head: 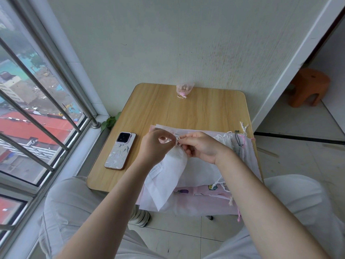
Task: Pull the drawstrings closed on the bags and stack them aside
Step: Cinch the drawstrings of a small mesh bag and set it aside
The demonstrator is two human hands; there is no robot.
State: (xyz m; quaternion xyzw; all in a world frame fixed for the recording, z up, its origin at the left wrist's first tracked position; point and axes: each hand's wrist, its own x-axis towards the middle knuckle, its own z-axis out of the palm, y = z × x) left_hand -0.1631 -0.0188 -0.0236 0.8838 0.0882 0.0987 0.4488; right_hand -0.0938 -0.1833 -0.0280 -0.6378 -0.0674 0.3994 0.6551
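Note:
A white fabric drawstring bag [168, 176] hangs down from both my hands above the near half of the wooden table [168, 109]. Its mouth is gathered tight. My left hand [155, 144] and my right hand [201, 146] pinch the white drawstring [177, 140] at the gathered neck, fingertips almost meeting. Under them lies a flat pile of white and pink bags [205, 174] with loose cords. A small pink bag [184, 89], drawn closed, stands at the table's far edge against the wall.
A phone [120, 150] lies face down on the table's left side. A barred window [37, 113] runs along the left. An orange stool [308, 86] stands on the floor at the right. My knees flank the table's near edge.

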